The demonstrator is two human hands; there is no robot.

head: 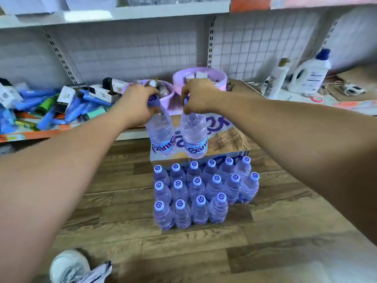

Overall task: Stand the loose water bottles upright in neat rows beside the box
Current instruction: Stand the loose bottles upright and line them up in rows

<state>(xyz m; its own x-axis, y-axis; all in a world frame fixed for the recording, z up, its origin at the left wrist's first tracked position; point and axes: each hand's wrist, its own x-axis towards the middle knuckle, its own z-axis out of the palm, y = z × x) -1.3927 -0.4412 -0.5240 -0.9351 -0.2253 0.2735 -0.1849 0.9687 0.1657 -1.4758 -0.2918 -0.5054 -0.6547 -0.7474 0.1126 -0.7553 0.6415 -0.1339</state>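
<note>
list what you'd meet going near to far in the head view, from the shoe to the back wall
white shoe → rows of standing bottles → box → large pink basin → wire grid back panel

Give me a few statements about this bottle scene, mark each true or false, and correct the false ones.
1. The left hand grips the left bottle and the right hand grips the right bottle, each at its cap end. True.
2. The front row of the standing bottles holds six. False: it holds four; the two rows behind hold six each.
3. The standing bottles are on a table. False: they stand on the wooden floor, right beside the box.
4. Every standing bottle has its cap on. True.
5. A white jug with a blue cap stands on the shelf at the right. True.
</note>
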